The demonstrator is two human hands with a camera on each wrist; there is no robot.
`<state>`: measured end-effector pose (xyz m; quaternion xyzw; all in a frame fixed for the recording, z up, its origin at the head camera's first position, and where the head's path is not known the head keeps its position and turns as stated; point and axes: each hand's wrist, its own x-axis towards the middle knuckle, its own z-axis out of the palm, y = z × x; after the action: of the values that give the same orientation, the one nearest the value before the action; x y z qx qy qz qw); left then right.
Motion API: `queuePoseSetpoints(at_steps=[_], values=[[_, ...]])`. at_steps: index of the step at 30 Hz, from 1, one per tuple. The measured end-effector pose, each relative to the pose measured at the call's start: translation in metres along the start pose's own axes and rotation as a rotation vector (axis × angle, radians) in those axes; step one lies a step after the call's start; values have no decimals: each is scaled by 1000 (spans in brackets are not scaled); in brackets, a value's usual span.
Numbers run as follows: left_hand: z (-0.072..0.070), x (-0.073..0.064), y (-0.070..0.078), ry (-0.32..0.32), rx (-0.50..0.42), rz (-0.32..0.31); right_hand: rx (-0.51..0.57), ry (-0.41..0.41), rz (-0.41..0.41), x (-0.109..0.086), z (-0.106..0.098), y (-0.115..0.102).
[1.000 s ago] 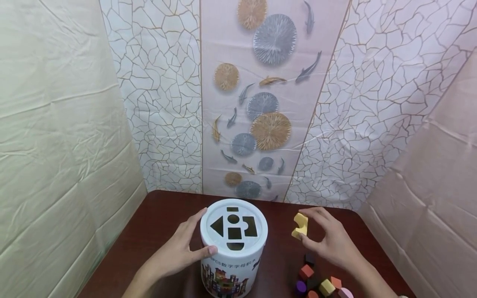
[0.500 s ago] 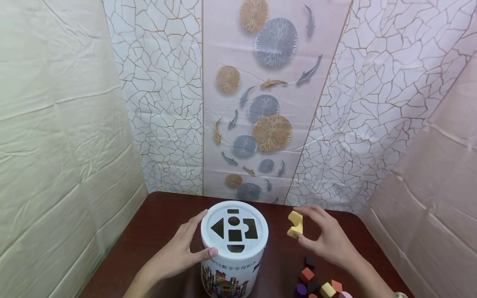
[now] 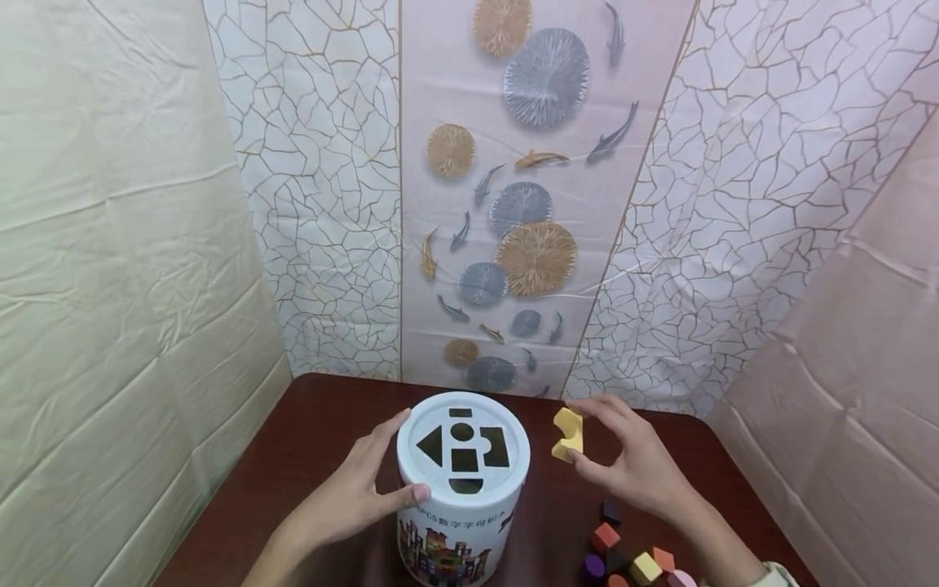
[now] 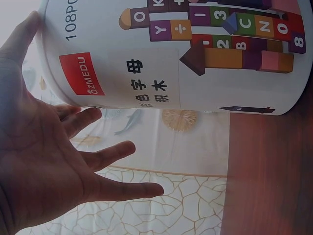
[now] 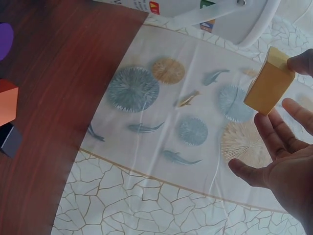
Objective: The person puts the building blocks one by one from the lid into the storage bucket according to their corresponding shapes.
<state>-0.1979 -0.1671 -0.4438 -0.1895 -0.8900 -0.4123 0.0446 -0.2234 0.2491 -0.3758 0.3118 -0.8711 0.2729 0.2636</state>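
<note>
A notched yellow block is pinched by the right hand, its lower end met by the thumb and its upper end by fingertips. The fingers are parted only by the block's length, and the little finger is held away from it. The block is raised above the dark counter, just right of the white tub, with its hollow turned toward the tub. The lid is pierced by shaped openings. At its left edge, the left hand is spread wide, its thumb laid on the near rim and a fingertip set farther back; nothing is enclosed by these fingers. Near the right forearm, a red-orange cube and a purple cylinder are seen on the counter.
</note>
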Motion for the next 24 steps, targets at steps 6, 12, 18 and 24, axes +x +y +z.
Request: queuePoseSetpoints(at_steps=[6,12,18,24], values=[[0,0,0,8,1,11,1,-16,1,6,1,-5],[1,0,0,6,5,-1,8,-44,-17,11,3,-11],[2,-1,0,-1,-5,-11,39,-53,-42,15,4,-16],[2,0,-1,3,-8,1,51,-58,-62,22,9,-19]])
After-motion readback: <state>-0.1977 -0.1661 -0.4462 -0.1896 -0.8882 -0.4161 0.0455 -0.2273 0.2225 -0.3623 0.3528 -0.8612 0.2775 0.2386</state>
